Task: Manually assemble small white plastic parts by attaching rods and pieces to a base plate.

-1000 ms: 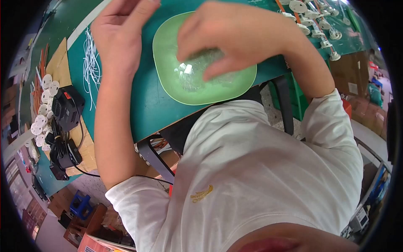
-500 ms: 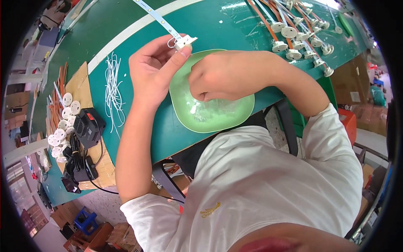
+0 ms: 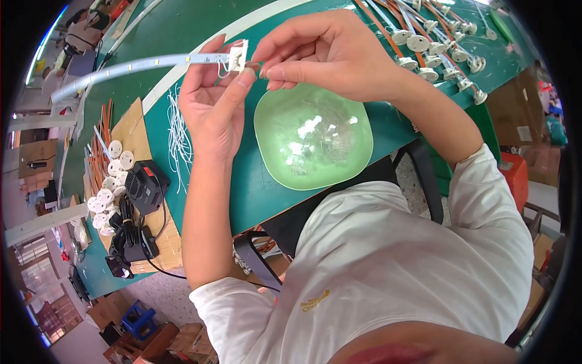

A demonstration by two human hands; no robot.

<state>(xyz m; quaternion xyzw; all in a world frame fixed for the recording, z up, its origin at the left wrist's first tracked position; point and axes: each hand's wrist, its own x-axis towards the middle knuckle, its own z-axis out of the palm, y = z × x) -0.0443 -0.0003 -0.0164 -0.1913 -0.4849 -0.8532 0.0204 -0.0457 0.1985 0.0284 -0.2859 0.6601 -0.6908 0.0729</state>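
Note:
My left hand [image 3: 213,112] grips a white round end cap [image 3: 238,57] between thumb and fingers. An LED strip [image 3: 142,62] with a looped white wire at its end runs from the cap toward the left. My right hand [image 3: 327,57] is pinched close beside the cap's face; whatever its fingertips hold is too small to make out. Below both hands a light green bowl [image 3: 274,168] contains small clear and shiny pieces [image 3: 309,139].
Thin white wires [image 3: 177,139] lie left of my left forearm. Beyond them are a black device [image 3: 145,185] with cables and a row of capped strips [image 3: 104,197] on cardboard. More capped strips [image 3: 433,48] lie at the far right of the green table [image 3: 209,206].
My right hand has come up out of the bowl to the cap. The left hand has turned the cap, so the strip now points left and lies flatter.

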